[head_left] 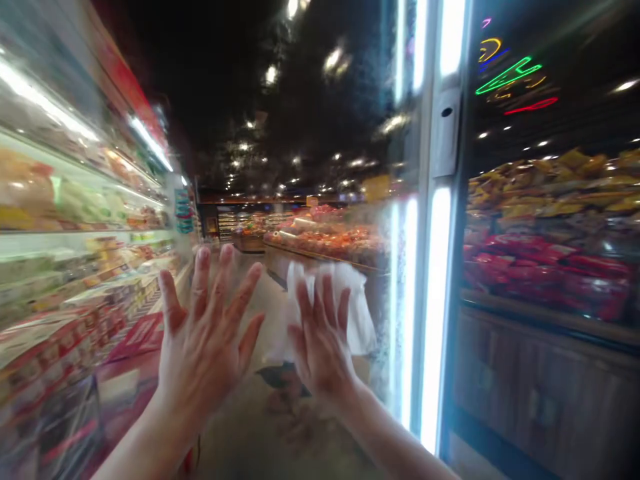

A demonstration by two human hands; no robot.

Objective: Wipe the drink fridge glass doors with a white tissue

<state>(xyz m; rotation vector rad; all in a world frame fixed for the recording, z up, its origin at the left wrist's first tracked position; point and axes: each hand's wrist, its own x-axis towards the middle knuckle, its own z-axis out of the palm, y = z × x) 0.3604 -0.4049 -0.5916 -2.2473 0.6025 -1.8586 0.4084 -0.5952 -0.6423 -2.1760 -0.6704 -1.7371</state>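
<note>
Just below centre, at six o'clock, a crumpled white sheet of thin, cloth-like material (361, 313) is lying behind the right hand (325, 353). That hand is spreading flat over it rather than clenching it, and seems to be pinning it against an upright, see-through pane with hazy patches (384, 360). At eight o'clock, the left hand (205, 340) is standing open and bare, its fingers fanning upward and holding nothing; whether its palm is touching the pane, I cannot tell.

Judging by these poses, wiping is under way and not finished. Pale haze is showing toward four o'clock, beside the tall glowing white light strip (434, 327), so that edge is probably needing attention. The area around the hands is looking clearer, though blur is hiding how much is done.

The sheet is having no obvious front. Its longer spread is apparently running from ten toward four o'clock, with a loose flap hanging at the four o'clock end, while the right fingers are pointing toward eleven.
</note>
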